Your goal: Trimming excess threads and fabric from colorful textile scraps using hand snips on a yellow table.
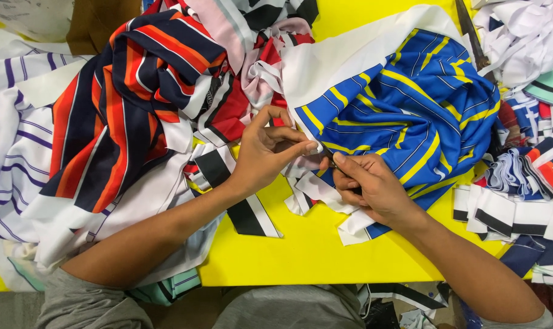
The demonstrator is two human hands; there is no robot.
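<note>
A blue fabric piece with yellow and white stripes (422, 103) lies bunched on the yellow table (313, 250), its white underside folded back at the top. My left hand (267, 152) pinches the fabric's white edge near the middle of the table. My right hand (368, 186) presses against the same edge and grips a small thin tool, mostly hidden by the fingers. The two hands almost touch at the fingertips. White and striped scraps (316, 189) lie right under both hands.
A navy, orange and red striped cloth (130, 91) is heaped at the left over white cloth with purple lines (14, 140). Cut striped strips (514, 207) are stacked at the right, white scraps (520, 36) at the top right. A black and white band (240, 207) lies under my left forearm.
</note>
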